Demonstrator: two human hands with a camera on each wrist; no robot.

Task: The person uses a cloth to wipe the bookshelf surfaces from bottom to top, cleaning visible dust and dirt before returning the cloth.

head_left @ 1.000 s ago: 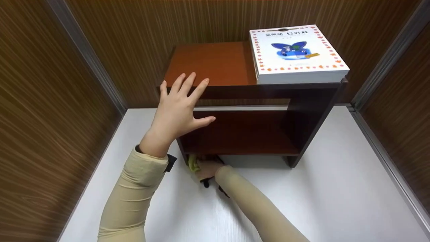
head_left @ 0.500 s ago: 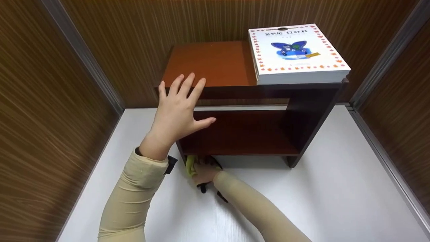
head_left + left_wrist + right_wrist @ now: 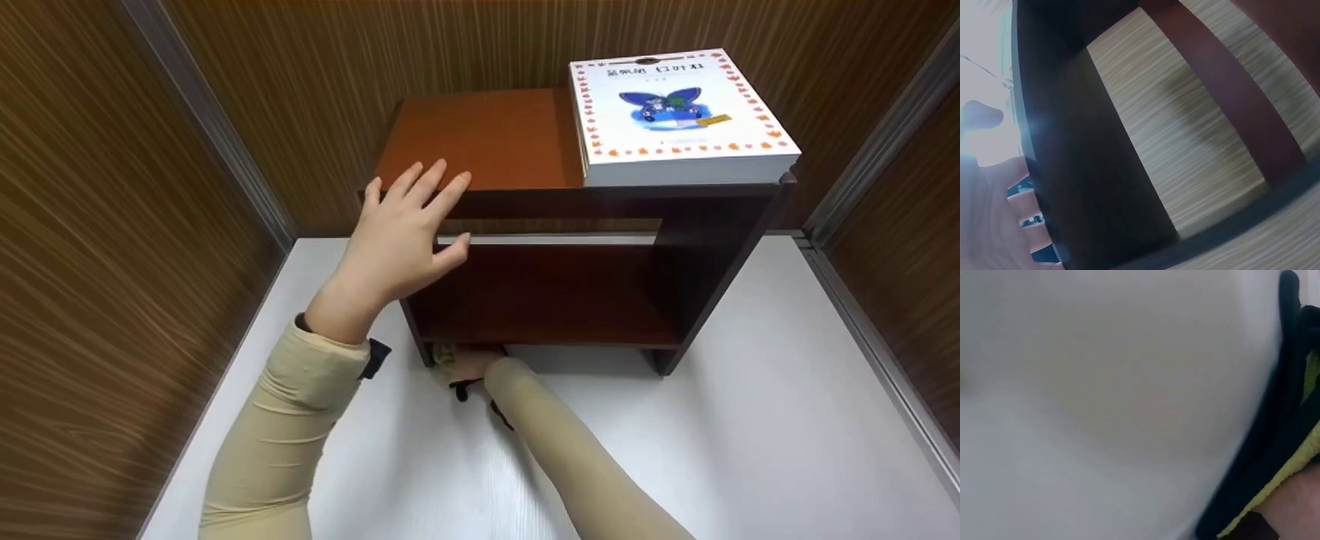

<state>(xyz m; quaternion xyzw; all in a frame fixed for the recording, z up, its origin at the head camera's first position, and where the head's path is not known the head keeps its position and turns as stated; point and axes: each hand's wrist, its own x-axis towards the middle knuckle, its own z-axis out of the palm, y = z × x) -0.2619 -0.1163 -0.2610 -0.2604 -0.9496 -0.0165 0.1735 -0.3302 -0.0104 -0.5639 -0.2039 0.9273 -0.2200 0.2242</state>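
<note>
In the head view my left hand (image 3: 394, 251) lies with spread, fairly straight fingers over the left front edge of the brown shelf unit (image 3: 517, 139). The left wrist view shows fingertips at a dark board (image 3: 1089, 163) of the unit. Down below, my right hand (image 3: 474, 364) reaches in under the lower shelf board, by the left leg. It holds a yellow-green cloth (image 3: 444, 354) with dark edging, bunched around the hand and partly hidden by the board. In the right wrist view, the cloth's edging (image 3: 1252, 461) spreads over the white surface beside a finger.
A thick stack of white books (image 3: 690, 142), a butterfly on the top cover, stands on the unit's right half. The unit rests on a white floor (image 3: 750, 435). Wood-grain walls (image 3: 150, 247) close in the left, back and right.
My right hand and the cloth shift slightly outward, then deeper under the lower board. My left thumb has risen toward the other fingers. The view has shifted a little.
</note>
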